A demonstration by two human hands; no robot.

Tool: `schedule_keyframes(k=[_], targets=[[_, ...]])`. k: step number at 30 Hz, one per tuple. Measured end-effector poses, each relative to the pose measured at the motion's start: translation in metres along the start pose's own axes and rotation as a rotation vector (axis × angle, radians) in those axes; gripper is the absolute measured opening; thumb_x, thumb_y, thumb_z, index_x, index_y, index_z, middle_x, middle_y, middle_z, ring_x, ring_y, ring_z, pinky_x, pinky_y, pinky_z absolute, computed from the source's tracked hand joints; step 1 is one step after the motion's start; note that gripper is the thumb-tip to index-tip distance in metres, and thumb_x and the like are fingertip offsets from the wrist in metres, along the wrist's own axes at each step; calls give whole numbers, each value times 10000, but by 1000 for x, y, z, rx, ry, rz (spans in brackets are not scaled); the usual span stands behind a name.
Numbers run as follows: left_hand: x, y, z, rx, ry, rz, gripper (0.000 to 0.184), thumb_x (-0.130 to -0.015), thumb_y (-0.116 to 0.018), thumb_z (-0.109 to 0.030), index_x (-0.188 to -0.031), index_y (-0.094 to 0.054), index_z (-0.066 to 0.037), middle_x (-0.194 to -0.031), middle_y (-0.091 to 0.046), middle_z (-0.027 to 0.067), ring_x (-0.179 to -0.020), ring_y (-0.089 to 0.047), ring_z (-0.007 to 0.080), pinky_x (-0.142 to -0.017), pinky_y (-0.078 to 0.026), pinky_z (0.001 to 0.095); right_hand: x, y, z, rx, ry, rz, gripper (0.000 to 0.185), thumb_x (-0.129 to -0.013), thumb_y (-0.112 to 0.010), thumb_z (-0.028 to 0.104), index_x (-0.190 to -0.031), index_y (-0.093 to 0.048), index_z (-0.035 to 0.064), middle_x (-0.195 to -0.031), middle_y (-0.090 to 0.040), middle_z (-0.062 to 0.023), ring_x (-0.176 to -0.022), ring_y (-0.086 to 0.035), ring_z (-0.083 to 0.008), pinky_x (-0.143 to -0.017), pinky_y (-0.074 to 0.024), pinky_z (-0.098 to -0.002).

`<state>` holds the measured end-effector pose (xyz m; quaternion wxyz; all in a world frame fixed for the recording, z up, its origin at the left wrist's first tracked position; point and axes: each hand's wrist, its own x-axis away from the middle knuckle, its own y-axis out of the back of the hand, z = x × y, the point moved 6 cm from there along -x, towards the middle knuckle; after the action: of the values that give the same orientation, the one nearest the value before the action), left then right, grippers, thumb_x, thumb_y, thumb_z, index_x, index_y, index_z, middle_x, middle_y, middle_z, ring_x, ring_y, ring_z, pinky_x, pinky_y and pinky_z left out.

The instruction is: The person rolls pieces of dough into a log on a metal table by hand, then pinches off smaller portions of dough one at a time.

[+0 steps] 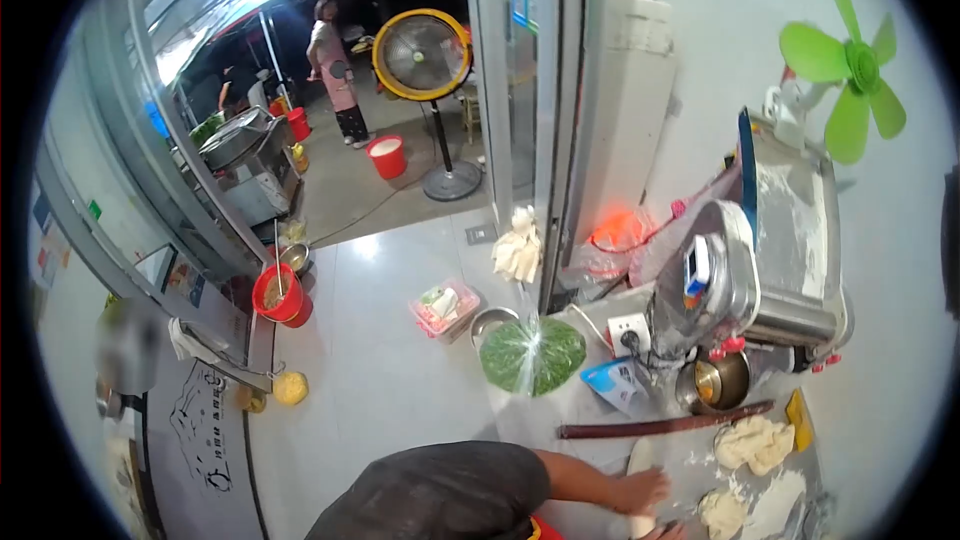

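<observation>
My left hand, at the end of a bare forearm from a dark sleeve, lies across a long pale dough roll at the bottom right. Its fingers are closed over the roll, which shows above and below the hand. Just beneath it, at the frame's lower edge, is part of my right hand; its fingers are mostly cut off. To their right are a round dough lump, a larger dough mass and a patch of flour on the worktop.
A dark red rod lies behind my hands, near a metal pot and a yellow scraper. Bagged greens and a clear tub are farther left. Beyond the doorway, a person in an apron stands beside a fan.
</observation>
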<state>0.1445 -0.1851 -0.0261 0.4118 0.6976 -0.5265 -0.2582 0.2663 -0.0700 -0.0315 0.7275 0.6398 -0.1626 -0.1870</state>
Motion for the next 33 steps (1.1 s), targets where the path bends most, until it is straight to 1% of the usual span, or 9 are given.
schedule_keyframes(k=[4,10,16,22,25,28,29,30,33], targets=[[92,-47,-2,-336,-285,-532,522,-966,-422,-389,-1309,-506,-4,-1325,-507,236,-1270,-440,417,-1112,-267,589,6,-9,63,95,153,-230,621,-930,-516,433,-1368,-458,-3,-1314,-518,-237,-1182,-504,-437,-1015,-367,-566],[134,-28,-11,-470,-319,-675,491,-896,-490,-259,-1340,-482,-49,-1401,-475,162,-1308,-435,365,-1086,-332,562,11,-18,77,146,129,-270,620,-940,-495,423,-1384,-439,-7,-1364,-480,-248,-1215,-481,-434,-1032,-351,-560],[-4,-13,25,-38,56,-402,550,-866,-572,-436,-1256,-532,-49,-1380,-455,141,-1356,-328,307,-1119,-200,570,-18,11,19,122,-85,-339,624,-949,-469,424,-1404,-421,0,-1414,-439,-245,-1262,-439,-424,-1057,-318,-567],[47,-22,12,-158,-128,-348,556,-857,-585,-460,-1256,-547,-76,-1390,-457,128,-1349,-344,311,-1108,-222,565,15,-5,44,266,114,-328,545,-956,-463,373,-1358,-481,5,-1351,-502,-231,-1178,-500,-397,-1011,-375,-502],[120,-7,-6,-160,-312,-673,449,-859,-573,-405,-1184,-591,-96,-1284,-533,126,-1270,-429,311,-1092,-260,549,4,-18,68,140,153,-137,552,-968,-432,364,-1406,-417,29,-1416,-437,-214,-1263,-428,-384,-1059,-299,-532],[104,-3,-10,-258,-124,-332,187,-791,-572,-270,-873,-621,-110,-949,-590,69,-987,-541,267,-923,-387,482,81,-9,57,64,-32,160,564,-981,-400,356,-1454,-353,53,-1481,-371,-197,-1349,-356,-372,-1107,-222,-561],[102,7,-9,-98,-201,-614,155,-782,-569,-249,-821,-613,-106,-894,-596,80,-927,-554,261,-860,-401,467,71,18,68,-98,-101,80,550,-971,-472,296,-1439,-369,25,-1434,-421,-216,-1306,-401,-383,-1097,-242,-559],[86,11,-4,51,-161,-318,218,-810,-550,-249,-954,-596,-91,-1021,-605,134,-985,-539,311,-894,-396,475,75,-8,44,-236,9,-209,532,-972,-497,254,-1419,-384,-10,-1389,-460,-239,-1273,-431,-397,-1099,-259,-523],[38,4,1,-144,-69,-27,201,-846,-577,-277,-768,-671,-116,-806,-659,109,-753,-631,283,-677,-488,450,46,13,11,-1056,-564,60,701,-957,-551,351,-1456,-276,-56,-1438,-399,-250,-1315,-405,-342,-1096,-303,-399]])
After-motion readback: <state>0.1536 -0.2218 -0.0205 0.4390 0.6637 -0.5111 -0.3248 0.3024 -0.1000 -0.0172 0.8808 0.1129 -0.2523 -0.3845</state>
